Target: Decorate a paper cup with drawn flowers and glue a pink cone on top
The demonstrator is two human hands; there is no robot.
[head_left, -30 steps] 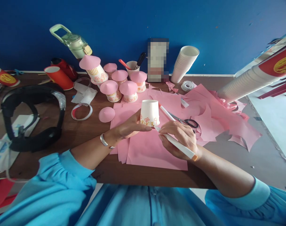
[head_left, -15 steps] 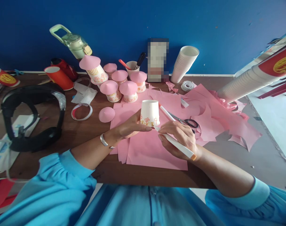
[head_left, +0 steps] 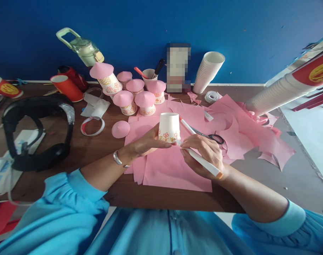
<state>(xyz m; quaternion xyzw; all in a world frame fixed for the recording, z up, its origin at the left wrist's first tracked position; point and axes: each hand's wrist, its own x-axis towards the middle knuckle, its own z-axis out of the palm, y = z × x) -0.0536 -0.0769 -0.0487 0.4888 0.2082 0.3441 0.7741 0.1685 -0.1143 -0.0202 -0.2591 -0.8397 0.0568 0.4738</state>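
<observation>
My left hand point(head_left: 148, 142) is closed round the lower left of a white paper cup point(head_left: 169, 123), which stands upside down with its rim low. Orange flowers and yellow-green leaves are drawn along the cup's lower edge. In my right hand point(head_left: 204, 154) is a white marker point(head_left: 202, 163) with an orange end, its tip touching or very near the cup's lower right. A second white marker point(head_left: 187, 125) lies on pink paper just beyond my right hand, beside black scissors point(head_left: 216, 138). Pink paper sheets point(head_left: 174, 173) lie under both hands.
Several decorated cups with pink cone roofs point(head_left: 145, 100) stand at the back left, near a loose pink cone point(head_left: 120, 129) and a tape roll point(head_left: 92, 126). A cup stack point(head_left: 208, 72) stands by the wall. Pink scraps point(head_left: 238, 131) spread right. A black headset point(head_left: 38, 134) lies left.
My right hand and the marker have shifted slightly right along the cup's lower edge. The left hand and cup stay almost still.
</observation>
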